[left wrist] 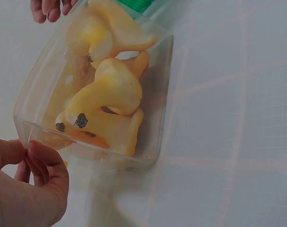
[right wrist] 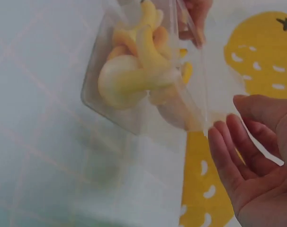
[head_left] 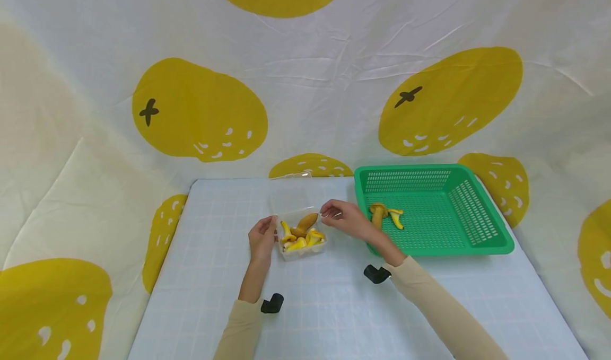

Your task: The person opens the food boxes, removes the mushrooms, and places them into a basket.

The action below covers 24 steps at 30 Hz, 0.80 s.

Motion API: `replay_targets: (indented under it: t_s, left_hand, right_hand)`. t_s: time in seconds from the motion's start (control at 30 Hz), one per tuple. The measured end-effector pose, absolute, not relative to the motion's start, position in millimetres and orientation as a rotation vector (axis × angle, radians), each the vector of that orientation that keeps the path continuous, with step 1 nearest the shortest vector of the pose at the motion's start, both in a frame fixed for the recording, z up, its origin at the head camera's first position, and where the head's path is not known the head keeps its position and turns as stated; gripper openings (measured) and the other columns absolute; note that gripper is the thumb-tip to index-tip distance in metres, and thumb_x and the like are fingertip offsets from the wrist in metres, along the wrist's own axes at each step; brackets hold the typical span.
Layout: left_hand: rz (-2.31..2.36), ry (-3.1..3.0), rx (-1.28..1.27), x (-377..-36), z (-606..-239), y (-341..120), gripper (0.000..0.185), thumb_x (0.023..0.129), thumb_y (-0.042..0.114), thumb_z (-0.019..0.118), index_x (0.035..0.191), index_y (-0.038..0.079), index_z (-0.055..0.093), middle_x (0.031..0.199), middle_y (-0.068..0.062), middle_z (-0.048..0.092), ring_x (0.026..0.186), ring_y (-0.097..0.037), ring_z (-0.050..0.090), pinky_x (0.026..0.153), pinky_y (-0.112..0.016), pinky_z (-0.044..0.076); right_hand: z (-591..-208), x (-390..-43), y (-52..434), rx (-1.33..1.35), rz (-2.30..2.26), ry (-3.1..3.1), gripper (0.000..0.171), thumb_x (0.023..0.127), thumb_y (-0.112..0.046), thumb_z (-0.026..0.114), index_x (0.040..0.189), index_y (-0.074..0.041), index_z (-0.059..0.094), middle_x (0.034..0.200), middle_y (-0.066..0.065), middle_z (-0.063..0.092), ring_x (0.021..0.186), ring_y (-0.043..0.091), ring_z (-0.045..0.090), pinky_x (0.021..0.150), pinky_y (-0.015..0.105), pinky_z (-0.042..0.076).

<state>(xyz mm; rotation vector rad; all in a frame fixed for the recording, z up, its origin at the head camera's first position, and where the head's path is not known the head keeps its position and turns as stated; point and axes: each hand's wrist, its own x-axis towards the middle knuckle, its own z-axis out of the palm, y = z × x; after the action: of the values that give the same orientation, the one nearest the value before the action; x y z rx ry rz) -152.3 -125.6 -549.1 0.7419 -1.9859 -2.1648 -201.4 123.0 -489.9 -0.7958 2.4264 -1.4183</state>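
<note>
A clear plastic box [head_left: 305, 252] with its hinged lid [head_left: 289, 195] raised stands on the table. Several yellow mushrooms [left wrist: 105, 90] and a brownish one [head_left: 307, 221] lie in it. My left hand [head_left: 261, 242] pinches the box's left rim between thumb and fingers, as the left wrist view shows. At the opposite side, my right hand [head_left: 350, 221] has its fingertips close to the rim, thumb apart from the fingers and nothing between them. Whether those fingertips touch the plastic I cannot tell.
A green perforated basket [head_left: 482, 249] stands to the right, partly behind my right forearm. Inside, at its left end, lie a brown mushroom [head_left: 377, 216] and a yellow mushroom [head_left: 396, 219]. A patterned cloth [head_left: 324, 111] hangs behind the table [head_left: 329, 317].
</note>
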Motion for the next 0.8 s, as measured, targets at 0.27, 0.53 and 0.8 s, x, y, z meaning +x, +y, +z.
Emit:
replay_targets:
  t_s: [0.27,0.53,0.8]
  left_hand:
    - [-2.167,-1.993,0.743,-153,-550,-126,0.035,0.103,0.029,0.067,0.123,0.0,0.068,0.112,-0.017,0.066,0.082,-0.018,0.055,0.062,-0.019,0.051]
    - [-2.16,-2.002,0.751,-153,-549,-127,0.033,0.103,0.028,0.066,0.123,0.001,0.069,0.112,-0.018,0.066,0.081,-0.016,0.054,0.062,-0.019,0.05]
    - [-2.154,-2.009,0.759,-153,-548,-126,0.033,0.103,0.027,0.066,0.123,0.001,0.068,0.112,-0.019,0.066,0.081,-0.018,0.055,0.061,-0.019,0.05]
  right_hand:
    - [-489,-195,104,-0.977,-1.302,2.301,0.023,0.096,0.0,0.069,0.117,0.009,0.064,0.11,0.024,0.067,0.096,0.025,0.062,0.089,0.042,0.056]
    - [-491,-196,91,-1.075,-1.113,2.259,0.024,0.095,0.003,0.07,0.119,0.005,0.065,0.116,0.018,0.068,0.103,0.031,0.062,0.093,0.044,0.054]
    - [-482,-196,84,-1.154,-0.835,2.307,0.016,0.091,0.008,0.072,0.106,0.002,0.072,0.123,0.016,0.068,0.109,0.031,0.061,0.102,0.046,0.05]
